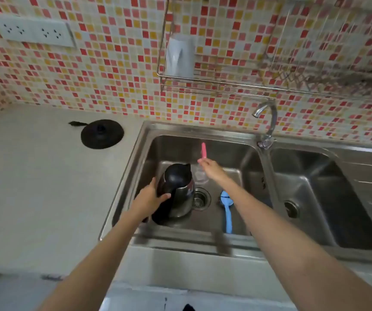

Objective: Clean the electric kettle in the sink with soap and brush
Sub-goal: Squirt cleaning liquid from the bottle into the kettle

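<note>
Steadying the kettle: the left hand [150, 195] wraps the black handle, thumb over the front and fingers curled behind, in a closed, firm hold.
Kettle: the kettle [178, 176] stands in the left basin of the sink [180, 129], just beside the drain [199, 199], lid down and spout toward the wall.
Right hand: the right hand [212, 169] stretches out to a clear bottle [200, 177] with a pink cap [203, 150], fingertips at its neck. I cannot tell whether they have closed on it or only touch it.
Brush: the blue brush [227, 212] lies untouched on the basin floor, right of the drain, handle toward the person.
Base: the black base [102, 134] sits on the counter left of the sink, well apart from it.
Stage: soap is being fetched, I'd say, and scrubbing has not begun.
Risk, bottle: it looks light and stands close behind the kettle, so a loose pinch at the neck could tip it over.
Risk, kettle: with the lid down, soap would land outside, not inside.
Risk, wiring: soaking the kettle's underside under the tap [268, 117] could wet its contacts.
Risk, grip: a soapy handle may slide in that one hand.
</note>
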